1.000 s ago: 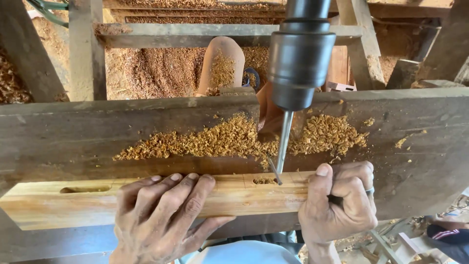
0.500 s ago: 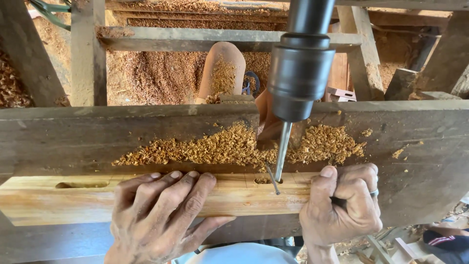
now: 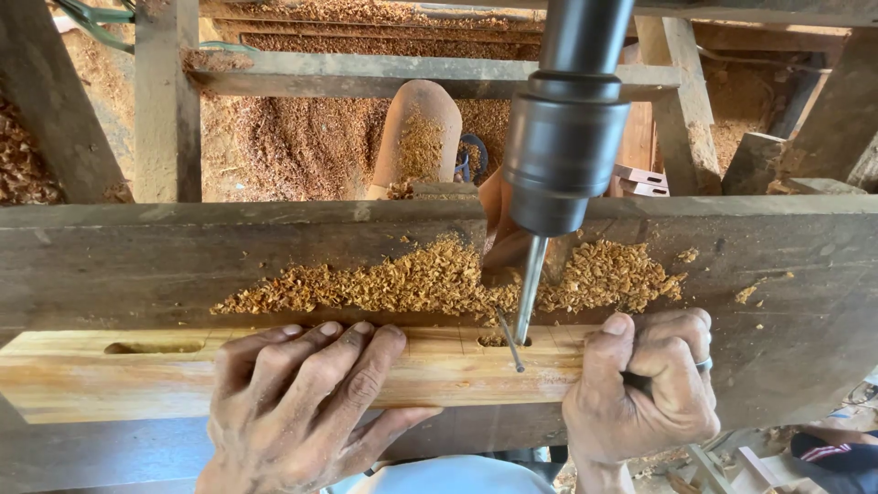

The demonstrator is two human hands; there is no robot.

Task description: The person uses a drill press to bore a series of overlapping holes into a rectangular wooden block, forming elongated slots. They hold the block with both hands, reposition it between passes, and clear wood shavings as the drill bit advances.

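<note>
A pale wooden plank [image 3: 91, 384] lies along the front of a dark, worn wooden machine table [image 3: 183, 256]. My left hand [image 3: 302, 402] clamps it, fingers over the far edge and thumb under the near edge. My right hand [image 3: 640, 393], with a ring on it, is closed around the plank's right end, and something thin and dark shows between its fingers. Between my hands a dark metal drill chuck [image 3: 562, 155] hangs with its thin bit [image 3: 529, 288] pointing at a short slot [image 3: 494, 341] in the plank. Another finished slot [image 3: 155, 348] sits near the left end.
A ridge of wood chips [image 3: 393, 284] lies on the table behind the plank. Beyond it are wooden frame beams [image 3: 165, 110], a rounded tan duct [image 3: 416, 137] and sawdust on the ground. Dark cloth [image 3: 832, 448] shows at the lower right.
The bit seems to have lifted slightly out of the slot, and its thin shadow now falls across the plank. Both hands keep their hold in the same places.
</note>
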